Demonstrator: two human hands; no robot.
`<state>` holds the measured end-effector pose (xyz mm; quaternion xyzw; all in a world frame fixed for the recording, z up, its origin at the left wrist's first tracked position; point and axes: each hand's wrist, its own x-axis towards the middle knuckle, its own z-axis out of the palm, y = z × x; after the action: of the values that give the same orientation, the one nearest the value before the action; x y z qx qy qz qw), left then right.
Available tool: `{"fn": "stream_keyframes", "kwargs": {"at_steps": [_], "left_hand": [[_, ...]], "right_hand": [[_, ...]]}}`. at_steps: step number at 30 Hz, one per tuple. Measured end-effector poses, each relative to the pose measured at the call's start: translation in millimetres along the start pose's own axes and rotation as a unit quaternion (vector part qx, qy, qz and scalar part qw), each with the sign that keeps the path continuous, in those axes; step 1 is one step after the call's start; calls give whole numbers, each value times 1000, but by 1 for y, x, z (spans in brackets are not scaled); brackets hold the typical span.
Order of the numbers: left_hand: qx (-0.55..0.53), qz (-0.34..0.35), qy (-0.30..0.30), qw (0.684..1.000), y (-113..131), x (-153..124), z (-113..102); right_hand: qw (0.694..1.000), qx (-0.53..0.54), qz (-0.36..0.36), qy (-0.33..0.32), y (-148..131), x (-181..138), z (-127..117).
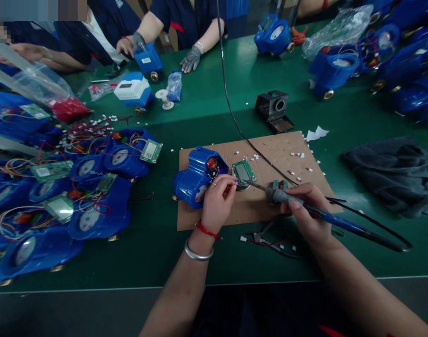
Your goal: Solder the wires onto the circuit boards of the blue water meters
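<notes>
My left hand (pixel 217 200) is closed in a pinch on thin wires beside a blue meter housing (pixel 196 177) that lies on a brown cardboard sheet (pixel 291 154). A small green circuit board (pixel 243 172) lies just right of the housing. My right hand (pixel 305 206) is wrapped round a soldering iron (pixel 326 217) with a blue handle. The iron's tip points left and reaches the wires near the board. A black cable runs from the iron across the table.
Several blue meters with green boards and coloured wires (pixel 83 187) crowd the left of the green table (pixel 214 107). More blue housings (pixel 392 61) lie at the far right. A black iron stand (pixel 274 110), a grey cloth (pixel 396 173) and co-workers' hands (pixel 191 58) lie beyond.
</notes>
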<state>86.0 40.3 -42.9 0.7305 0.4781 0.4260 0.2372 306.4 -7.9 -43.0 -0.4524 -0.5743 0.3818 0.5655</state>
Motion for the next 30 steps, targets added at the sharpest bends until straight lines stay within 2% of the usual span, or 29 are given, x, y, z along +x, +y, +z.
{"fn": "stream_keyframes", "kwargs": {"at_steps": [20,30], "left_hand": [[2,1,14,1000,0,0,2],[-1,9,21,1000,-2,-2,3]], "right_hand": [[998,-59,8,-37,7,4,-2],[991,-124,-4,-47,9,3,-8]]}}
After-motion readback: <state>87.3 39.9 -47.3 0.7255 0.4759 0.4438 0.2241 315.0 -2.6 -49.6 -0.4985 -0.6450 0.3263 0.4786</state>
